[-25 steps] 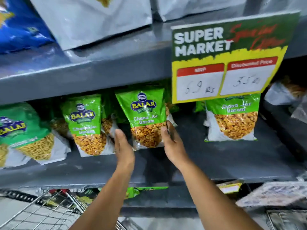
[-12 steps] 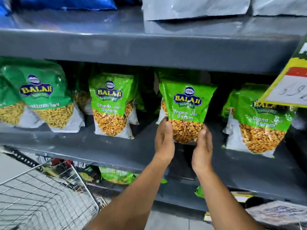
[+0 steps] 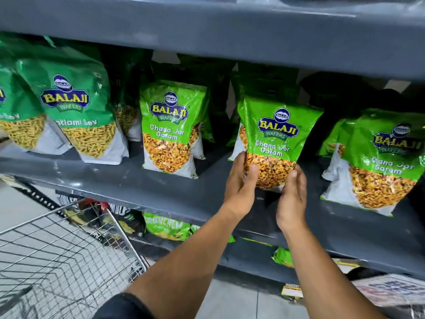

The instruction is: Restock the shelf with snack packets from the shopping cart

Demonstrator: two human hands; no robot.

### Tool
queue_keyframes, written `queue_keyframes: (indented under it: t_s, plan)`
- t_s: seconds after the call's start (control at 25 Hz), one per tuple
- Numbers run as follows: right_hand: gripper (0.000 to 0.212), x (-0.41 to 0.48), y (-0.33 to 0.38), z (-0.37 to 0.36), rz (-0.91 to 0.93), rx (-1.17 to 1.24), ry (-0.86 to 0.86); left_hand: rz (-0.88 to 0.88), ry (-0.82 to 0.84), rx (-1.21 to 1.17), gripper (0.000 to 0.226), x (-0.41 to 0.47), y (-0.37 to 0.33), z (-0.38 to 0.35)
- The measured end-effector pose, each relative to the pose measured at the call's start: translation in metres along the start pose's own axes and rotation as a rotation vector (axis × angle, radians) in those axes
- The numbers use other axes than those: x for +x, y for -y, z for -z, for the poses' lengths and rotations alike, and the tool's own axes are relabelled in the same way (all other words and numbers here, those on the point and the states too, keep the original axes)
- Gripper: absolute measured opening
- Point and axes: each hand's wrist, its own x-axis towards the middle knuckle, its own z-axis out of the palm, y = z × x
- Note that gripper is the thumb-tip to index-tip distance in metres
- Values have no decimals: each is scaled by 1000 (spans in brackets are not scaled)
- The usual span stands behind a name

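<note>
A green Chana Jor Garam packet (image 3: 276, 139) stands upright on the grey shelf (image 3: 147, 187), near its middle. My left hand (image 3: 241, 183) grips its lower left side, and my right hand (image 3: 291, 196) cups its lower right corner. More packets of the same kind stand to its left (image 3: 170, 130) and right (image 3: 379, 162). The wire shopping cart (image 3: 62, 256) sits at the lower left; its visible part shows no packets.
Darker green sev packets (image 3: 73, 111) fill the shelf's left end. Another grey shelf board (image 3: 207, 28) hangs close above the packets. A lower shelf holds more green and dark packets (image 3: 165, 226). Printed packets (image 3: 395, 291) lie at the bottom right.
The view shifted to the right and closer to the shelf, so the price sign left the frame. Both hands closed in on the packet's lower sides and set it upright.
</note>
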Motion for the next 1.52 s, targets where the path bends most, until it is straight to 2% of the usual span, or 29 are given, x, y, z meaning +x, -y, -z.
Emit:
queue_keyframes:
  t_s: [0.08, 0.16, 0.2, 0.24, 0.28, 0.36, 0.44, 0.48, 0.56, 0.6, 0.72, 0.8, 0.92, 1.0, 1.08, 1.12, 1.16, 1.24, 1.32, 1.36, 1.4, 1.48, 1.52]
  plan:
    - [43, -4, 9, -2, 23, -79, -55, -13, -19, 41, 82, -7, -7, 9]
    - [50, -15, 13, -8, 220, -254, -164, -206, -166, 63, 77, -16, -11, 41]
    - [46, -26, 15, -16, 351, -348, -160, -307, -280, 46, 74, -18, -8, 67]
    - [39, -35, 15, -31, 428, -412, -93, -355, -422, 26, 74, -15, -3, 99]
    - [34, -43, 11, -52, 430, -441, 19, -328, -553, 4, 77, -9, 1, 133]
    - [42, -52, 2, -103, 239, -434, 263, -70, -654, -32, 73, 11, 8, 195]
    - [55, -48, -8, -148, -3, -376, 302, 194, -580, -27, 63, 36, 17, 225]
    - [54, -44, -13, -166, -85, -332, 282, 225, -507, -24, 63, 46, 19, 228]
    - [40, -43, -20, -186, -128, -268, 269, 158, -354, 16, 66, 49, 17, 217]
    - [42, -44, -24, -192, -110, -240, 261, 104, -299, 43, 64, 45, 16, 211]
    - [43, -47, -29, -198, -59, -153, 188, -6, -216, 49, 36, 35, 16, 205]
    - [36, -46, -25, -199, -41, -156, 161, -40, -206, 49, 27, 35, 9, 209]
    - [40, -20, 1, -208, 75, -181, 140, 82, -211, -122, 41, 56, 8, 219]
    - [35, 9, 23, -221, 140, -215, 134, 98, -54, -186, 51, 64, 11, 230]
    - [11, 37, 44, -233, 173, -310, 64, 105, 103, -134, 70, 62, 16, 237]
    - [24, 51, 49, -237, 165, -350, 10, 126, 132, -69, 75, 63, 22, 240]
    - [39, 60, 54, -240, 155, -405, -36, 139, 137, -14, 75, 63, 22, 243]
    - [49, 66, 57, -243, 143, -468, -77, 131, 151, 63, 73, 65, 25, 247]
    - [37, 63, 56, -243, 190, -444, -56, 118, 176, 132, 78, 67, 25, 251]
    - [24, 59, 57, -244, 229, -429, -63, 107, 177, 141, 86, 67, 28, 252]
    - [20, 49, 59, -246, 260, -448, -83, 114, 149, 171, 96, 62, 25, 253]
    - [23, 21, 57, -244, 365, -429, -122, 80, 58, 230, 109, 49, 25, 253]
    - [22, 10, 57, -243, 414, -432, -106, 16, -1, 314, 106, 43, 24, 252]
